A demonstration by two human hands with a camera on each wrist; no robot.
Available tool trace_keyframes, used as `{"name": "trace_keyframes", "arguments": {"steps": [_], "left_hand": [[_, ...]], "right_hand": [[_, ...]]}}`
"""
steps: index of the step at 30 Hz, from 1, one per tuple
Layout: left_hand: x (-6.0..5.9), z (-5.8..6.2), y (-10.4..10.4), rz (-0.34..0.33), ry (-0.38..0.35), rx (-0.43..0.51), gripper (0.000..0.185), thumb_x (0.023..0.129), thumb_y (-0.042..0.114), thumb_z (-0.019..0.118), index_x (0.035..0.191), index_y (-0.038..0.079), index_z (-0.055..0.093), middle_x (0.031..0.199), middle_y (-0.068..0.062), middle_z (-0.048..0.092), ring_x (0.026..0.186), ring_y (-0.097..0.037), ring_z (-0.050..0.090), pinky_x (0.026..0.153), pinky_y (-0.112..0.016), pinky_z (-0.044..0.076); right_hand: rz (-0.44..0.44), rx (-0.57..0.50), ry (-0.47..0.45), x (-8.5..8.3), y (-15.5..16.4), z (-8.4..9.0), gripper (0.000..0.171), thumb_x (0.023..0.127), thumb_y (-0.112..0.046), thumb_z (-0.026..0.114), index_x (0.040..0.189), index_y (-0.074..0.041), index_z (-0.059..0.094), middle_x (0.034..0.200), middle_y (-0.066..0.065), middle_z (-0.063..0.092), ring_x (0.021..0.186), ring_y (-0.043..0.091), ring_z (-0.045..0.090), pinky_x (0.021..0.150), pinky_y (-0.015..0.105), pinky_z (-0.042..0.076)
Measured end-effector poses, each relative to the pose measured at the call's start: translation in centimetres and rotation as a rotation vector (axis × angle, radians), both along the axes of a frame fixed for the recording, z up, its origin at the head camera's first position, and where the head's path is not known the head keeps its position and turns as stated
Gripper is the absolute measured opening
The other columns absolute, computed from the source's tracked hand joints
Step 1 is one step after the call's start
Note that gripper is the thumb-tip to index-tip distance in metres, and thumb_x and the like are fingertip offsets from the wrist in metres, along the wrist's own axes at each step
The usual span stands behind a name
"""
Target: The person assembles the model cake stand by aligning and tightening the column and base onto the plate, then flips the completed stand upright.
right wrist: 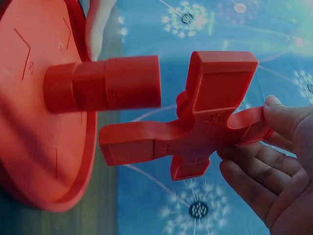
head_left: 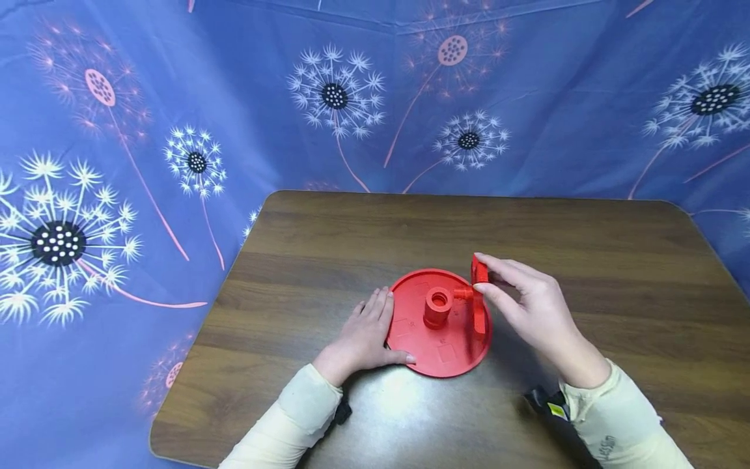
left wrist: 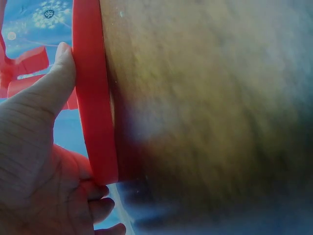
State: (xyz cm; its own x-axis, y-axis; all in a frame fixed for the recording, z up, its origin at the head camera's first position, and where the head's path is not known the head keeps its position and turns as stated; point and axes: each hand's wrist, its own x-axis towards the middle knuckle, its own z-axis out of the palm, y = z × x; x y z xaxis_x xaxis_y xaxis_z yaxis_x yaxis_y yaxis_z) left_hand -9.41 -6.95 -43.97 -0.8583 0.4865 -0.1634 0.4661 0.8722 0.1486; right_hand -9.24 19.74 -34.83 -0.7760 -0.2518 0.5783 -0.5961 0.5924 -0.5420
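Your round disc point(head_left: 441, 345) is bright red all over, with faint square outlines pressed into its face, and the post point(head_left: 437, 306) rising from its middle is the same red. The cross-shaped piece point(head_left: 478, 293) you pinch matches it, red through and through, its arms showing shallow rectangular recesses in the right wrist view. Under it all, your bench point(head_left: 586, 260) is dark brown with streaky wood grain. Your sleeves point(head_left: 293, 423) are pale cream. Behind, the cloth backdrop point(head_left: 234, 98) is deep blue, scattered with white and pink dandelion heads.
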Motion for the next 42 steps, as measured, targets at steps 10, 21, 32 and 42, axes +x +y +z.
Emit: {"name": "trace_keyframes", "arguments": {"steps": [10, 21, 32, 42], "left_hand": [[0.0, -0.3, 0.1, 0.004, -0.004, 0.005, 0.115, 0.062, 0.080, 0.044, 0.141, 0.002, 0.011, 0.146, -0.014, 0.010, 0.133, -0.026, 0.008, 0.103, -0.046, 0.019], [0.0, -0.4, 0.0, 0.011, -0.021, -0.001, 0.115, 0.062, 0.080, 0.042, 0.141, 0.004, 0.009, 0.147, -0.011, 0.007, 0.134, -0.025, 0.005, 0.103, -0.045, 0.018], [-0.2, -0.3, -0.1, 0.004, -0.012, 0.012, 0.116, 0.061, 0.080, 0.044, 0.141, 0.003, 0.010, 0.146, -0.013, 0.008, 0.133, -0.025, 0.007, 0.103, -0.045, 0.019], [-0.2, -0.4, -0.2, -0.001, -0.010, 0.032, 0.117, 0.061, 0.080, 0.044, 0.141, 0.002, 0.012, 0.146, -0.014, 0.009, 0.133, -0.026, 0.007, 0.103, -0.045, 0.018]], "right_hand": [[0.139, 0.321, 0.139, -0.8, -3.6, 0.1, 0.054, 0.072, -0.017, 0.071, 0.123, -0.018, 0.054, 0.102, 0.001, 0.059, 0.083, 0.011, 0.057, 0.070, 0.029, 0.049], [0.184, 0.501, 0.189, -0.7, -7.6, -2.0, 0.024, 0.073, -0.023, 0.070, 0.091, -0.013, 0.059, 0.090, -0.003, 0.061, 0.085, 0.016, 0.053, 0.079, 0.035, 0.041], [0.091, 0.081, 0.128, -0.8, -4.2, -2.0, 0.031, 0.074, -0.008, 0.067, 0.105, -0.012, 0.065, 0.113, 0.002, 0.059, 0.107, 0.021, 0.051, 0.094, 0.031, 0.035], [-0.034, -0.060, -0.253, -0.5, 0.0, -4.5, 0.030, 0.086, -0.008, 0.055, 0.115, -0.013, 0.058, 0.110, 0.002, 0.060, 0.093, 0.005, 0.056, 0.075, 0.011, 0.041]]}}
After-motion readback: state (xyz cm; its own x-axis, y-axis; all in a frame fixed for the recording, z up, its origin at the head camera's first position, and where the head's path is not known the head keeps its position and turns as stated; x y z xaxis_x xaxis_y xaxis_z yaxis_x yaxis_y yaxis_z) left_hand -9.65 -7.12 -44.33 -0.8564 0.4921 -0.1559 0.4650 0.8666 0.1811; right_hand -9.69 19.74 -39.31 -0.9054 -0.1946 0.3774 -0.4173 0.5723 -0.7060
